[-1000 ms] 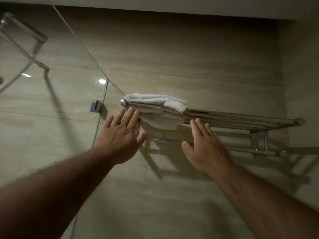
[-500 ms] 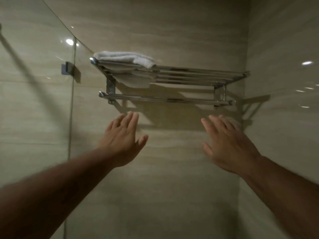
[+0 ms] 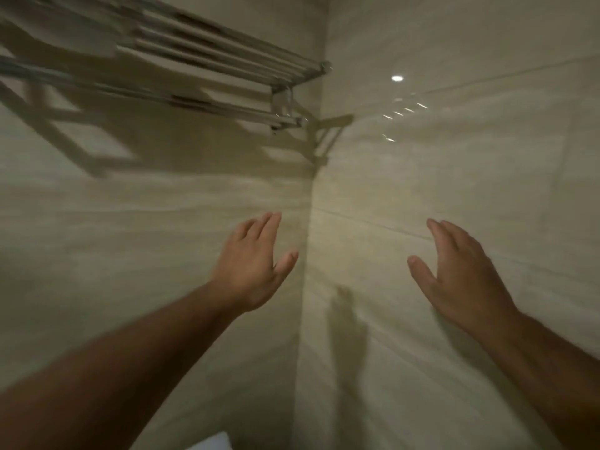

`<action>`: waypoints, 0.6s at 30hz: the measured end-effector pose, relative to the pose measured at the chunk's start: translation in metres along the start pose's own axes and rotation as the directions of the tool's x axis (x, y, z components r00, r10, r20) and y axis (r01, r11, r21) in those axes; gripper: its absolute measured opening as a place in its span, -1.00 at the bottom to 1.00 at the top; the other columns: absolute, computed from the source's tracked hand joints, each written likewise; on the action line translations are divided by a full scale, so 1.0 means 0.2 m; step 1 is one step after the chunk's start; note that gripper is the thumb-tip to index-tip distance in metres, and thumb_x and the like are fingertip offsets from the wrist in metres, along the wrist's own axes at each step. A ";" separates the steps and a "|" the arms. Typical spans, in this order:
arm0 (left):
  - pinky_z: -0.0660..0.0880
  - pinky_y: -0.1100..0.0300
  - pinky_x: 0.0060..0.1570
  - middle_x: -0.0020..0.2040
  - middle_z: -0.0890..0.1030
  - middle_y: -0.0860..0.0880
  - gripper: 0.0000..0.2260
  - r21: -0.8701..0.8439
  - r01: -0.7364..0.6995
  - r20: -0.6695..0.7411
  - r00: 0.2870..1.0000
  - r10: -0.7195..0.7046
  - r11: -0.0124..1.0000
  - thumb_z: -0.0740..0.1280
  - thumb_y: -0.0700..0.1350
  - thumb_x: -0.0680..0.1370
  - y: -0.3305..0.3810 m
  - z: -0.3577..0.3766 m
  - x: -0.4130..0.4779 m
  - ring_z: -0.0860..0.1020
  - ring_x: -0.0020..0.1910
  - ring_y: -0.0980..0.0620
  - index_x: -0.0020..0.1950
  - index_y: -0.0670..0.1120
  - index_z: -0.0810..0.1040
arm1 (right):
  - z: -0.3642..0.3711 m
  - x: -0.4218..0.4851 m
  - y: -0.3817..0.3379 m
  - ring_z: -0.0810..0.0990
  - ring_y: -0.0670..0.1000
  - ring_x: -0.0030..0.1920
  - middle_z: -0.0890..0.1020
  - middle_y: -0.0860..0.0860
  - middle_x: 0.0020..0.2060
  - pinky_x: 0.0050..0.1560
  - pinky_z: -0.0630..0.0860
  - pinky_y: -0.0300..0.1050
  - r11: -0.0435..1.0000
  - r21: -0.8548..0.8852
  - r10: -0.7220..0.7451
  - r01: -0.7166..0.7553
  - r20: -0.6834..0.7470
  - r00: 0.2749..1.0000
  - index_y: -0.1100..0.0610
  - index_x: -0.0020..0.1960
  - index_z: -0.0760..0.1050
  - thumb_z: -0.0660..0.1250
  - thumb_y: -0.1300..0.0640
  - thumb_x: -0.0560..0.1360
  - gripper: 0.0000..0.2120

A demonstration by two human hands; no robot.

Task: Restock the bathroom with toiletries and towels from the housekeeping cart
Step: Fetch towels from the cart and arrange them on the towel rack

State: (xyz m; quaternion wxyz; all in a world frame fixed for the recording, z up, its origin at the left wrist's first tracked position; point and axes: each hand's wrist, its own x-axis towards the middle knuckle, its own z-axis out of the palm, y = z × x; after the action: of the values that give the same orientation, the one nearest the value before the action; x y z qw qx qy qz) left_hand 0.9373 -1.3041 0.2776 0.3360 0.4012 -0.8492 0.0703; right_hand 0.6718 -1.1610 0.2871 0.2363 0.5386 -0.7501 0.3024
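The left hand (image 3: 253, 271) and right hand (image 3: 461, 280) hovered empty below the chrome towel rack (image 3: 233, 56), fingers (image 3: 269, 225) straight and close together; no towel or toiletry showed in view, so restocking looked unfinished.

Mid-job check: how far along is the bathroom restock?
Done: unconfirmed; only the right part of the rack shows, blurred, with no towel plainly on it. In hand: nothing; the left hand and right hand are open and empty, below the rack near the wall corner. Left: no toiletries or cart in view, so likely fetching more.
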 end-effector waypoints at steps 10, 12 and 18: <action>0.17 -0.02 0.51 0.58 0.27 -0.09 -0.22 -0.279 -0.250 0.189 0.932 0.308 0.927 -0.12 0.35 0.52 0.47 0.77 -0.25 0.23 0.52 -0.12 0.61 -0.09 0.14 | -0.07 -0.76 0.45 0.35 0.27 0.45 0.38 0.24 0.46 0.43 0.31 0.17 0.913 -0.355 0.255 -0.202 0.108 0.961 0.19 0.50 0.32 0.12 -0.17 0.53 -0.35; 0.15 0.00 0.50 0.58 0.26 -0.09 -0.23 -0.332 -0.262 0.219 0.913 0.344 0.906 -0.11 0.34 0.53 0.60 0.85 -0.34 0.22 0.52 -0.11 0.62 -0.09 0.13 | -0.14 -0.92 0.51 0.35 0.29 0.45 0.38 0.25 0.46 0.41 0.32 0.19 0.882 -0.418 0.289 -0.218 0.114 0.951 0.20 0.50 0.33 0.11 -0.17 0.51 -0.32; 0.09 0.02 0.53 0.60 0.20 -0.08 -0.22 -0.436 -0.314 0.284 0.841 0.460 0.843 -0.12 0.35 0.53 0.99 0.92 -0.53 0.15 0.55 -0.09 0.63 -0.08 0.07 | -0.49 -1.30 0.66 0.21 0.24 0.54 0.24 0.19 0.54 0.48 0.23 0.16 0.782 -0.506 0.462 -0.364 0.078 0.883 0.15 0.57 0.19 0.21 -0.13 0.53 -0.31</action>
State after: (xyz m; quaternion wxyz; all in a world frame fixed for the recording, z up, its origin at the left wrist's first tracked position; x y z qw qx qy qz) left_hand 0.7459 -1.1755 0.1012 0.2145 0.1524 -0.9592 -0.1033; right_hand 0.6297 -0.8882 0.1531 0.2133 0.3122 -0.9206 0.0976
